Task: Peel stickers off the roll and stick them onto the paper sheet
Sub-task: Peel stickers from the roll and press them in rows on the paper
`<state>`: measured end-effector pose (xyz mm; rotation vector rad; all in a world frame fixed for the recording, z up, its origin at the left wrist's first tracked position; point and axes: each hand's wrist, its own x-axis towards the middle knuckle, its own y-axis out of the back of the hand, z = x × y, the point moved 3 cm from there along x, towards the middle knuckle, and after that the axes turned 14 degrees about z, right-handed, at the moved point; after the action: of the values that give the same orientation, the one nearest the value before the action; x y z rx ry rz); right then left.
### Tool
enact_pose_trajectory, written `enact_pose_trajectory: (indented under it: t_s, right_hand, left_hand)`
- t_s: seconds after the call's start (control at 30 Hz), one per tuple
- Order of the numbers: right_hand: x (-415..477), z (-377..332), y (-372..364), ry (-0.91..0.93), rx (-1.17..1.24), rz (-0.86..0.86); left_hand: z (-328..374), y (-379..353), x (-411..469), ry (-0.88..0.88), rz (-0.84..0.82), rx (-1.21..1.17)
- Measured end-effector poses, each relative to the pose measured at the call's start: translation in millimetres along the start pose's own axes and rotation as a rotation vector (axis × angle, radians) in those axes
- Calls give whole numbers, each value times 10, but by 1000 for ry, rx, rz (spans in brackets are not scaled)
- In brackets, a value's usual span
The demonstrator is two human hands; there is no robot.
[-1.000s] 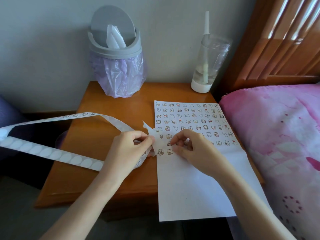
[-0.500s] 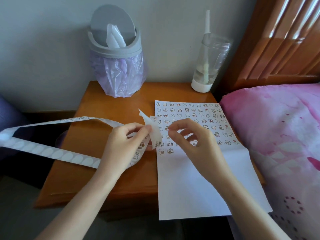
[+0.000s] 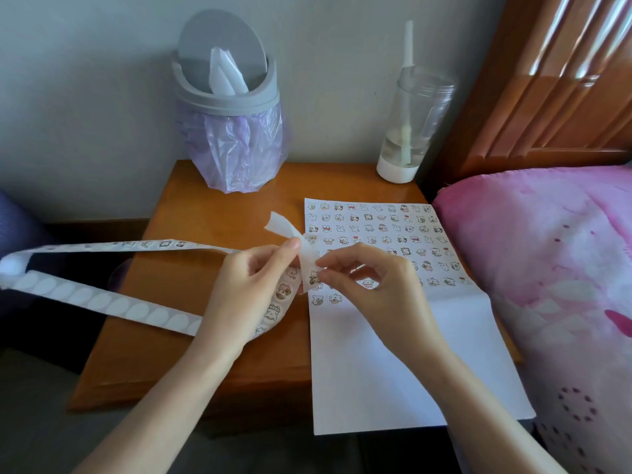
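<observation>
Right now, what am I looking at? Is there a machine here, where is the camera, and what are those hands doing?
There is no machine here. These are a person's two bare hands, seen from a camera worn on the head that looks forward and down. The left hand holds a long sticker strip, and the right hand pinches a sticker on it. A paper sheet lies on the wooden table, its upper part already covered in rows of stickers. Behind them stand a grey bin and a clear bottle.
</observation>
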<state>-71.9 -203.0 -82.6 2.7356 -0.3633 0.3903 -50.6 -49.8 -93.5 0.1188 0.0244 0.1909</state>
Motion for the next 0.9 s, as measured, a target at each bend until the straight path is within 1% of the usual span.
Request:
enact_pose_trajectory:
  t_s: [0.07,0.2,0.33,0.5,0.67,0.77,0.83,0.9]
  right_hand:
    - [8,0,6,7,-3,13]
    - [11,-1,7,69,-33,16]
    - [2,9,-1,197,-89,22]
    - [11,30,-8,262,-153,11]
    - [18,40,3,163,-210,-8]
    - [16,27,3,142,-230,-31]
    - [15,2,14,102,-179,-62]
    - [35,-26,76,14,-69,-69]
  left_hand:
    - [3,2,-4,2,-20,-3]
    - [0,2,-9,-59,-48,62]
    - [-21,-1,-11,-55,-31,59]
    - [-43,-8,-7,-76,-13,87]
    - [-83,-16,5,-118,-13,167]
    - [-83,-26,8,-136,-5,184]
    - [-92,-24,15,-137,8,170]
    - [-113,-23,24,-131,22,161]
